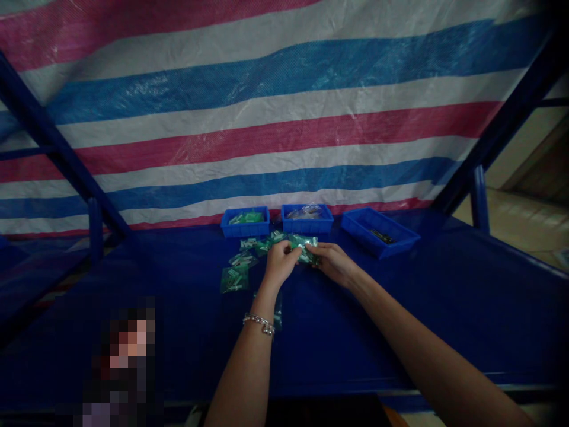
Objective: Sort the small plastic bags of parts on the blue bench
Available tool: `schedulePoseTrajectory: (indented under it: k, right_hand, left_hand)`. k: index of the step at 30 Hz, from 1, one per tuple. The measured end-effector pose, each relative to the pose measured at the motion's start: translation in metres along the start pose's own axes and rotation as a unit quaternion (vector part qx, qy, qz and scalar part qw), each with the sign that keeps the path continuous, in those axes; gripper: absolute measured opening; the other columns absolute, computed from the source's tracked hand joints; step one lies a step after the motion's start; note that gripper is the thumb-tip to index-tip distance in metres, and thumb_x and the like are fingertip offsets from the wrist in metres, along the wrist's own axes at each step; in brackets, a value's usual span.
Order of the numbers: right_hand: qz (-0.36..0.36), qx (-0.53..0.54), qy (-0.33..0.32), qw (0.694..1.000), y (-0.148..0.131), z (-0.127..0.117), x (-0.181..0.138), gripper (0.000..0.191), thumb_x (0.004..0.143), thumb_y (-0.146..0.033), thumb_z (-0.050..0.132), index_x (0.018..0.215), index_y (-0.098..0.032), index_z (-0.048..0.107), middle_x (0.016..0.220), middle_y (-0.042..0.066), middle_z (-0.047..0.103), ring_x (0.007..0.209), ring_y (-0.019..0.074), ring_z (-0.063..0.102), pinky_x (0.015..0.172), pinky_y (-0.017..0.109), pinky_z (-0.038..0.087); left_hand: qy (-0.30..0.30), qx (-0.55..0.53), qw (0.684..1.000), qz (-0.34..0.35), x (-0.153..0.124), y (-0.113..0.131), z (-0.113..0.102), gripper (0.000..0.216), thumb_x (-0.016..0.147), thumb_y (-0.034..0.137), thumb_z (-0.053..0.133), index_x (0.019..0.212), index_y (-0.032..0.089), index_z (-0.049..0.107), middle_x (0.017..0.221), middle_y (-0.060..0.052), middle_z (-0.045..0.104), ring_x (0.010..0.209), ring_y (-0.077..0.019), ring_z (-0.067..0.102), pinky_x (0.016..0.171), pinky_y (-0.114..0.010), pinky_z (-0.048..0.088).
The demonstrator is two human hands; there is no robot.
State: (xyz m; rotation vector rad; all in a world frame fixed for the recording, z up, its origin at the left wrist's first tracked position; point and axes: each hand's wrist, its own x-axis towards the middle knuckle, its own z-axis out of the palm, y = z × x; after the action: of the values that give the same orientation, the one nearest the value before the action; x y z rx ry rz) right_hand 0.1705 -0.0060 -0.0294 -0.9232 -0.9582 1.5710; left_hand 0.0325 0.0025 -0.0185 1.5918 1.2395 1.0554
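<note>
My left hand (pixel 280 263) and my right hand (pixel 334 264) meet over a blue table (pixel 178 279), their fingertips pinching a green transparent plastic packet (pixel 303 247) from both sides. Several similar flat green packets (pixel 234 280) lie loose on the table to the left of my hands. Another green packet (pixel 277 312) lies partly hidden under my left forearm. A silver chain bracelet (pixel 259 323) circles my left wrist.
Three blue plastic bins stand along the far edge: one with green packets (pixel 245 222), one with transparent bags (pixel 307 219), and one with a small dark item (pixel 380 232). A striped tarp (pixel 267 124) hangs behind, and dark blue frame posts (pixel 479 198) rise at both sides.
</note>
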Motion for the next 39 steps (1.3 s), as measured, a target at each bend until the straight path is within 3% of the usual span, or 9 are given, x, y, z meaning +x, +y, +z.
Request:
schedulePoseTrajectory:
  k: [17,24,32,35,39]
  right_hand:
    - [-0.015,-0.036,0.041,0.998,0.001,0.001,0.000,0.028,0.058,-0.036,0.073,0.076,-0.015,0.066,0.061,0.002,0.062,0.048,0.0091,0.047,0.044,0.023,0.030]
    - [-0.013,-0.030,0.033,0.999,0.001,0.001,-0.001,0.020,0.057,-0.027,0.072,0.072,-0.015,0.065,0.062,0.002,0.062,0.049,0.0091,0.048,0.045,0.023,0.033]
    - [-0.018,-0.022,0.050,0.998,-0.001,0.002,-0.003,0.015,0.057,-0.024,0.068,0.069,-0.016,0.064,0.062,0.001,0.061,0.055,0.0108,0.051,0.050,0.024,0.035]
    - [-0.025,-0.011,0.073,0.997,-0.004,0.003,-0.005,0.016,0.057,-0.024,0.068,0.071,-0.019,0.062,0.064,-0.001,0.060,0.059,0.0117,0.052,0.052,0.024,0.037]
    - [-0.042,0.020,0.104,0.993,-0.006,0.004,-0.006,0.019,0.057,-0.026,0.068,0.073,-0.022,0.060,0.072,-0.001,0.060,0.061,0.0115,0.052,0.054,0.024,0.038]
  left_hand:
    - [0.000,-0.011,1.000,-0.027,-0.004,0.006,-0.003,0.015,0.069,0.028,0.054,0.065,0.014,0.053,0.060,0.001,0.055,0.053,-0.0094,0.051,0.052,-0.020,0.039]
    - [0.017,-0.006,0.999,-0.042,-0.004,0.007,-0.004,0.016,0.072,0.027,0.053,0.066,0.013,0.055,0.059,0.000,0.055,0.050,-0.0086,0.050,0.050,-0.020,0.039]
    - [-0.030,0.002,0.997,-0.074,-0.006,0.012,-0.005,0.018,0.067,0.017,0.059,0.084,0.012,0.060,0.060,0.001,0.057,0.046,-0.0067,0.049,0.047,-0.018,0.035]
    - [-0.024,-0.003,0.994,-0.110,-0.006,0.011,-0.004,0.020,0.070,0.028,0.060,0.081,0.011,0.058,0.063,-0.002,0.059,0.043,-0.0064,0.048,0.043,-0.018,0.033]
    - [-0.050,-0.047,0.981,-0.183,-0.006,0.010,-0.005,0.044,0.077,0.053,0.045,0.072,0.010,0.057,0.059,-0.005,0.059,0.038,-0.0059,0.045,0.038,-0.018,0.027]
